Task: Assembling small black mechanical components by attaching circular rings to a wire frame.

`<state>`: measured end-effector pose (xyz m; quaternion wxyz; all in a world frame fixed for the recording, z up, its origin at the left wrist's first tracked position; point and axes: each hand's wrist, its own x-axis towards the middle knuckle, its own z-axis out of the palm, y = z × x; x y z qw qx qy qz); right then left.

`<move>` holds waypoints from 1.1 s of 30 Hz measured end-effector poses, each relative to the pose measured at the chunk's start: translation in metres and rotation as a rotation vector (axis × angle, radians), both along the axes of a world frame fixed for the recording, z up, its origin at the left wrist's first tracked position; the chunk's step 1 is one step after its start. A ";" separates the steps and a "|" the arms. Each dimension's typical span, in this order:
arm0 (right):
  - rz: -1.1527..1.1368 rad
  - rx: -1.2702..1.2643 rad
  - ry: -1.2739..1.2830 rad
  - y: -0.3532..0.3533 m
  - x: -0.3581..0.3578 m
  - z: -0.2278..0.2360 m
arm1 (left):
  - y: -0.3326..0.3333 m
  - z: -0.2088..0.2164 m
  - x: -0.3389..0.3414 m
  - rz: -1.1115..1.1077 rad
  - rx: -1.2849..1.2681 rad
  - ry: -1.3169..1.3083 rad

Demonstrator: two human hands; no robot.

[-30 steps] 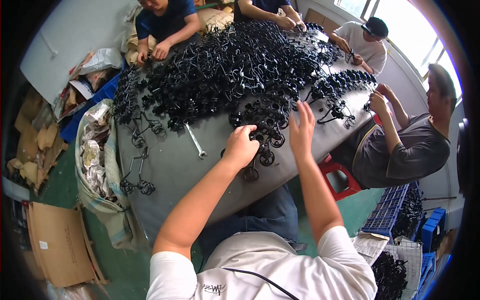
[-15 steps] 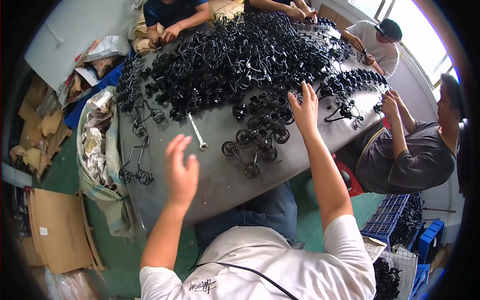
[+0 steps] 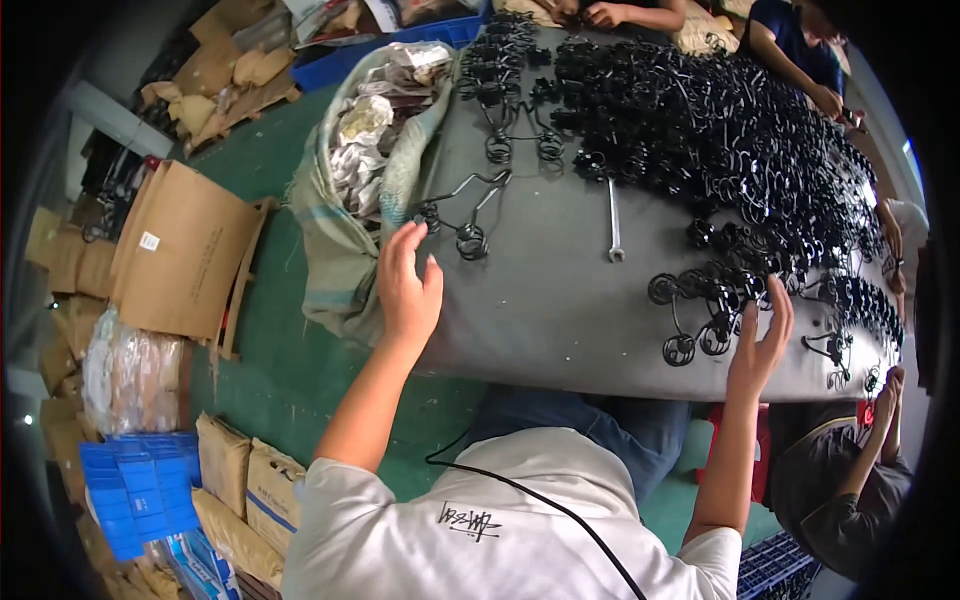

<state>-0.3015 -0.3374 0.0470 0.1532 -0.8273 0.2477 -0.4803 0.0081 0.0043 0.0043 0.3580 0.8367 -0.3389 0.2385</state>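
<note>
My left hand (image 3: 410, 290) is at the table's left edge with its fingers stretched out and apart. Its fingertips are beside the coiled end of a bent black wire part (image 3: 488, 205); whether they touch it I cannot tell. My right hand (image 3: 762, 340), fingers apart, hovers at the near side of a cluster of coiled black wire parts (image 3: 715, 325). Nothing shows in either palm. Between my hands, farther back, a silver wrench (image 3: 614, 222) lies on the grey tabletop (image 3: 540, 290). Behind it rises a large heap of black wire parts (image 3: 700, 130).
An open woven sack (image 3: 408, 165) full of crumpled wrapping stands against the table's left side. Beyond it is a large cardboard box (image 3: 180, 260). Blue crates (image 3: 140, 490) and paper sacks (image 3: 255, 490) are at lower left. Co-workers sit along the far and right sides.
The view has turned left, so the table sits farther right. My left hand has come to the wire part at the left edge. My right hand is now lower beside the cluster.
</note>
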 end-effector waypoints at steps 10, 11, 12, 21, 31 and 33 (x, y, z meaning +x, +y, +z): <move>0.591 0.024 0.529 0.080 0.112 0.033 | -0.022 0.017 0.073 -0.252 0.182 0.417; 0.569 0.026 0.530 0.071 0.120 0.034 | -0.023 0.022 0.060 -0.307 0.204 0.542; 0.488 0.010 0.615 0.059 0.132 0.034 | -0.025 0.025 0.045 -0.343 0.177 0.596; 0.175 -0.088 0.928 0.012 0.280 -0.008 | -0.041 0.022 -0.044 -0.293 0.057 0.599; 0.328 0.187 0.731 0.093 0.226 -0.021 | -0.013 0.014 0.007 -0.171 0.043 0.307; 0.464 0.219 0.551 0.108 0.177 -0.036 | -0.015 0.019 0.018 -0.112 0.093 0.279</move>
